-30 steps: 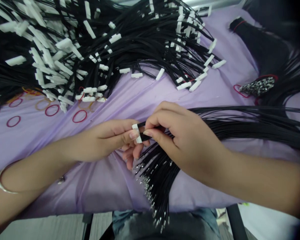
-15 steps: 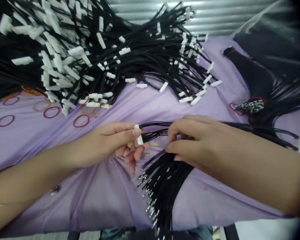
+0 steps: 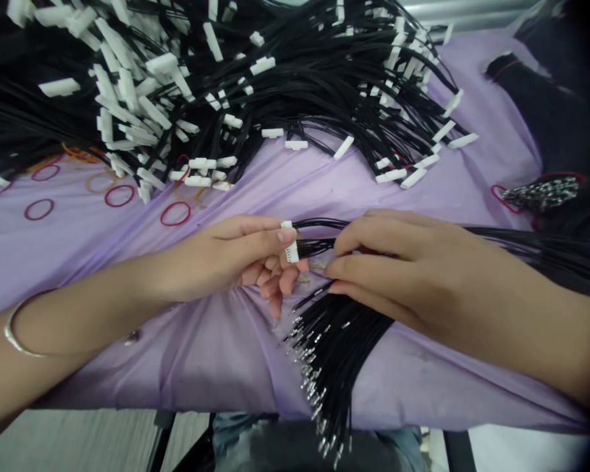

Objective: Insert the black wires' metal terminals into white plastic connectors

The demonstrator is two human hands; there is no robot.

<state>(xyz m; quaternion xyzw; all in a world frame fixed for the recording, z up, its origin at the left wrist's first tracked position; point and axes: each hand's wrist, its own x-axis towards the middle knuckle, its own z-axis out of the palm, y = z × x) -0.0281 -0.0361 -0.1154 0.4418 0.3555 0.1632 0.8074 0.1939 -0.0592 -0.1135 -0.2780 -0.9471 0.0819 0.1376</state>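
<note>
My left hand [image 3: 231, 259] pinches a small white connector [image 3: 291, 242] between thumb and forefinger, with several black wires [image 3: 317, 236] running out of it to the right. My right hand [image 3: 398, 265] lies just right of the connector, fingers curled over those wires and over a bundle of loose black wires with metal terminals [image 3: 324, 357] that fans down toward the near table edge. What the right fingertips pinch is hidden. A thin bangle [image 3: 14, 328] circles my left wrist.
A big heap of finished black harnesses with white connectors [image 3: 201, 98] fills the far half of the purple cloth [image 3: 226, 367]. Red and orange rubber bands [image 3: 174, 213] lie at left. More banded wire bundles [image 3: 541, 193] sit at far right.
My right hand let go of the wire at the connector and slid right and down onto the loose bundle. The left hand keeps its hold on the connector; the view shifted slightly.
</note>
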